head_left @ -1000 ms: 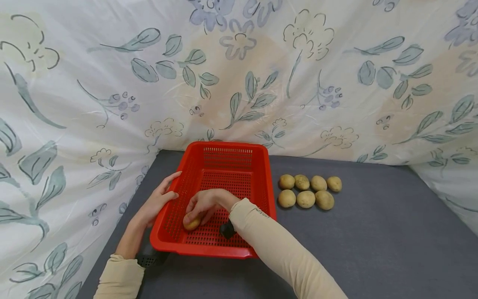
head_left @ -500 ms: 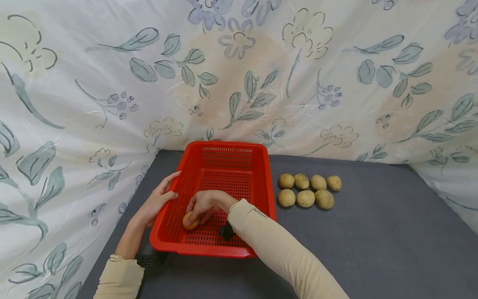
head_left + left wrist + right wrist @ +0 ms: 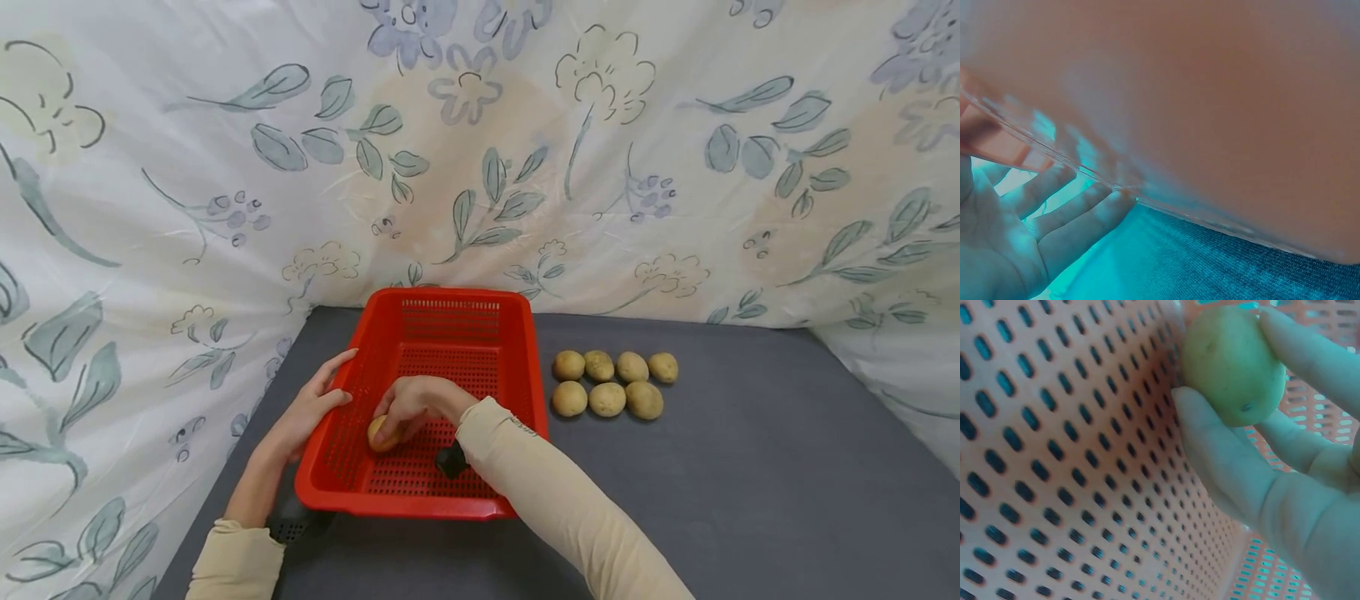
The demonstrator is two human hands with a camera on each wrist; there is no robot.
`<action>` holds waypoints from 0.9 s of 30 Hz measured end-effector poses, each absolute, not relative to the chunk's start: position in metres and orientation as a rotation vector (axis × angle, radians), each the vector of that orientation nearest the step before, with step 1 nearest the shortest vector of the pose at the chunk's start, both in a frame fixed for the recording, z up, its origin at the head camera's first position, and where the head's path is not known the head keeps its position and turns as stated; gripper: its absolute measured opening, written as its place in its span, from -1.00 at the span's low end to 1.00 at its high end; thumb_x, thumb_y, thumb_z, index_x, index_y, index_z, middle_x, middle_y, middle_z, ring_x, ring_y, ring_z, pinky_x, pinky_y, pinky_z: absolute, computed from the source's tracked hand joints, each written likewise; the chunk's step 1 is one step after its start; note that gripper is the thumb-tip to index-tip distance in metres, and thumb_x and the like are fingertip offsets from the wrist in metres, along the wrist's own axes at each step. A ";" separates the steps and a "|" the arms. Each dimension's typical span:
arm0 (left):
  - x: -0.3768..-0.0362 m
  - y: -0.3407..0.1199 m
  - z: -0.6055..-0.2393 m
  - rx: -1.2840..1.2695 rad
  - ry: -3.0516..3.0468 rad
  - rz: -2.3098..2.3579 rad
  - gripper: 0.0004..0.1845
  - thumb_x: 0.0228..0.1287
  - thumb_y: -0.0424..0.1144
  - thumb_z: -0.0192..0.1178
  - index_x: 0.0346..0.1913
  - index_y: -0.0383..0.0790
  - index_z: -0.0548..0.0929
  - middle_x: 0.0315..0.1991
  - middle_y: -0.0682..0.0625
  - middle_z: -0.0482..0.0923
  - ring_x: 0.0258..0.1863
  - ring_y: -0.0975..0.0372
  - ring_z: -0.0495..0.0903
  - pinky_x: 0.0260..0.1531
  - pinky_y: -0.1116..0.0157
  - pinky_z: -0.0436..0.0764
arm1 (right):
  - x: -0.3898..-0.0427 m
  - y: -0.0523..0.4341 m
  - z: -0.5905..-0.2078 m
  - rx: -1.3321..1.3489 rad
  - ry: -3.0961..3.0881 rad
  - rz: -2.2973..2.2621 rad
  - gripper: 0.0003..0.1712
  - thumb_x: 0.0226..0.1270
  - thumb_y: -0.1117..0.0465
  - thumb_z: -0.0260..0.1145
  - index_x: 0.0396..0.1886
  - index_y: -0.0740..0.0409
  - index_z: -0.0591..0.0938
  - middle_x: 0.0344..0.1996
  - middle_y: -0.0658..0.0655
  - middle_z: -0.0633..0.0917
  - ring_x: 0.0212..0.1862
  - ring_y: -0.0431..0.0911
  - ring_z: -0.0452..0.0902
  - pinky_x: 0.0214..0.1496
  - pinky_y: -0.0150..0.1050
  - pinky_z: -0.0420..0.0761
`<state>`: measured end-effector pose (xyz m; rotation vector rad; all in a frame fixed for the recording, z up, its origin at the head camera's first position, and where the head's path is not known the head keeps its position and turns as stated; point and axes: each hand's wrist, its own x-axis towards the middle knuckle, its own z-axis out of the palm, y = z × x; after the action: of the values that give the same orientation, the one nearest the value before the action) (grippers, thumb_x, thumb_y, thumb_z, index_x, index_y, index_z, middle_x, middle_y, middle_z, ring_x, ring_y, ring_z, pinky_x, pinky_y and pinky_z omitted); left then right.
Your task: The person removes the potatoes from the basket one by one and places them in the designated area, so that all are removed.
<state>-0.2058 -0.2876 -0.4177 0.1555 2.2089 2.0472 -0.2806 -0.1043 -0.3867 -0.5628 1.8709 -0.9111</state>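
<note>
In the head view my right hand (image 3: 412,406) is down inside a red plastic basket (image 3: 341,502), near its front left corner. It grips a potato (image 3: 381,435) between thumb and fingers. The right wrist view shows this potato (image 3: 1234,365) close to the perforated basket wall (image 3: 1054,450), pinched at its sides by the fingertips. My left hand (image 3: 303,412) rests against the basket's left side, fingers extended at the rim. From the left wrist, the palm and outstretched fingers of that hand (image 3: 1041,231) show beside the basket's outer wall (image 3: 1210,112).
Several potatoes (image 3: 607,400) lie in two rows on the dark grey table (image 3: 750,467), right of the basket. A floral cloth (image 3: 480,167) hangs behind the table and along both sides. A black wrist device (image 3: 452,460) shows under the right sleeve.
My right hand has shifted the potato slightly toward the far side of the basket and turned it a little. The left hand stays at the rim. The head view has moved slightly.
</note>
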 end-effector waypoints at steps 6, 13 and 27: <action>-0.204 -0.287 -0.417 0.155 2.208 2.037 -0.31 0.36 -0.42 -0.16 0.51 -0.05 -0.05 0.30 -0.31 0.08 0.03 -0.09 0.44 -0.17 0.09 0.58 | -0.283 -0.100 -0.383 -0.556 1.863 -0.958 -0.73 0.16 0.37 0.38 -0.12 0.31 0.65 -0.26 0.11 0.61 -0.25 -0.08 0.52 -0.14 -0.19 0.61; -0.203 -0.287 -0.415 0.178 2.197 2.054 -0.31 0.36 -0.43 -0.17 0.51 -0.06 -0.06 0.31 -0.31 0.08 0.02 -0.09 0.46 -0.19 0.09 0.59 | -0.290 -0.090 -0.374 -0.539 1.810 -1.004 -0.72 0.21 0.39 0.34 -0.06 0.31 0.64 -0.23 0.14 0.62 -0.23 -0.07 0.54 -0.06 -0.14 0.59; -0.202 -0.288 -0.416 0.175 2.179 2.079 -0.30 0.35 -0.43 -0.12 0.51 -0.08 -0.05 0.32 -0.31 0.07 -0.03 -0.03 0.50 -0.22 0.10 0.60 | -0.305 -0.067 -0.358 -0.540 1.795 -1.133 -0.64 0.23 0.34 0.33 0.04 0.30 0.59 -0.16 0.18 0.61 -0.20 -0.04 0.52 0.13 0.01 0.46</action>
<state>-0.2023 -0.2876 -0.4158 0.1750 2.1790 2.0789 -0.3049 -0.0669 -0.3581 -0.5398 1.7948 -1.1335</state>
